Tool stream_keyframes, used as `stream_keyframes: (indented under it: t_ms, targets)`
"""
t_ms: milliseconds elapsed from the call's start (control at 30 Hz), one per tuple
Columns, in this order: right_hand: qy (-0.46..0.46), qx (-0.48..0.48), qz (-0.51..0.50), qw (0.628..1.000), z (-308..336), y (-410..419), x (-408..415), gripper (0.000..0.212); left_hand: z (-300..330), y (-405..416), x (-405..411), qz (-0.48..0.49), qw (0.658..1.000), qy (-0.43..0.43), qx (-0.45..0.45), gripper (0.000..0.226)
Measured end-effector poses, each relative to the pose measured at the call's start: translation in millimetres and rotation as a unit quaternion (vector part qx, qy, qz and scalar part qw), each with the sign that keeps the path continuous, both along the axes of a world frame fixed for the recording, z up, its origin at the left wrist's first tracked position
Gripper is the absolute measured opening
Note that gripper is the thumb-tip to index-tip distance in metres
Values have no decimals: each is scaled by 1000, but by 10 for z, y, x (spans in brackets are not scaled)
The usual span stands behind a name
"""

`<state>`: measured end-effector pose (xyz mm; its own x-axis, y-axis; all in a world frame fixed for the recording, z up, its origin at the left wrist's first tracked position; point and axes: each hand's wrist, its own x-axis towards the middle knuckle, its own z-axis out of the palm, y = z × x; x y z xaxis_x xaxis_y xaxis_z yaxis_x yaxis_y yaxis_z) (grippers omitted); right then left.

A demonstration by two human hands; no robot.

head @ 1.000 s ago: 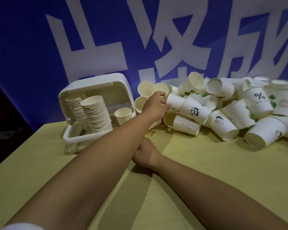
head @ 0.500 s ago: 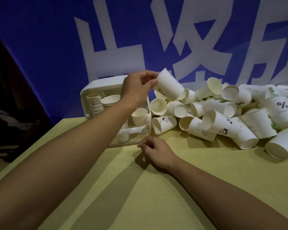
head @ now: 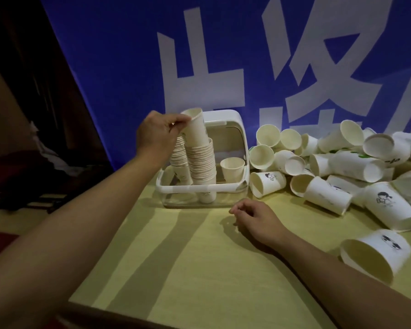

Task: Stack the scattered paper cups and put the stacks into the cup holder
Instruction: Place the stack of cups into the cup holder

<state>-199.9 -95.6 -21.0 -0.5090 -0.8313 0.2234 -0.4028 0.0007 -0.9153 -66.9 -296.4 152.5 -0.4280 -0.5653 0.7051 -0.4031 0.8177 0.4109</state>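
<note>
A: Paper cups: status at the hands, please.

B: Left hand (head: 160,132) pinches one cup (head: 196,129) by its rim between thumb and fingertips, mouth up, base lowered onto the top of the right-hand stack (head: 202,162) inside the cup holder (head: 243,162). It looks partly nested and tilts slightly. My reading is that the rim grip leaves the tapered body clear to slide into the cup below.

A: Right hand?

B: Right hand (head: 254,218) rests on the table (head: 199,269) just in front of the cup holder, fingers loosely curled, holding nothing. It is probably parked there to be close for the next pickup, though it is not bracing the holder.

A: Contents of the holder?

B: Two tall stacks stand side by side at its left; the second stack (head: 178,160) sits partly behind the left hand. One single cup (head: 232,169) stands upright at the right. The white cover is swung back, which leaves the top open for loading from above.

A: Remaining stock?

B: A loose pile (head: 330,162) lies on the table directly right of the holder, cups on their sides and overlapping. One stray cup (head: 375,254) lies nearer, beside the right forearm. A blue banner (head: 128,67) hangs behind the table.

A: Assessment?

B: Task well under way, far from finished. The tall stack leans, so careless seating could tip it.
</note>
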Motion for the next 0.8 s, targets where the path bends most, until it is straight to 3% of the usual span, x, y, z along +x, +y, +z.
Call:
stream_keyframes:
  t_ms: [233,333,433,500,567,633,700,800]
  targets:
    - [9,12,7,1000,-17,-14,-15,14,-269,21,-93,-6,987,-157,14,25]
    - [13,13,8,1000,-24,-18,-23,14,-389,27,-144,-26,992,-118,45,27]
    - [19,18,10,1000,-15,-8,-17,14,-520,87,-188,-43,996,-21,69,23]
    - [29,21,11,999,-8,-3,-15,14,-614,169,-209,-21,992,38,120,44]
    - [35,24,10,999,-7,-3,-12,14,-698,208,-254,-9,977,47,208,80]
    - [36,25,10,999,-2,-1,-9,13,-742,232,-329,-6,951,32,306,100]
    - [35,25,10,999,5,0,0,13,-767,236,-423,-5,933,34,359,106]
    - [28,26,8,999,8,1,-1,14,-785,240,-545,28,932,32,361,98]
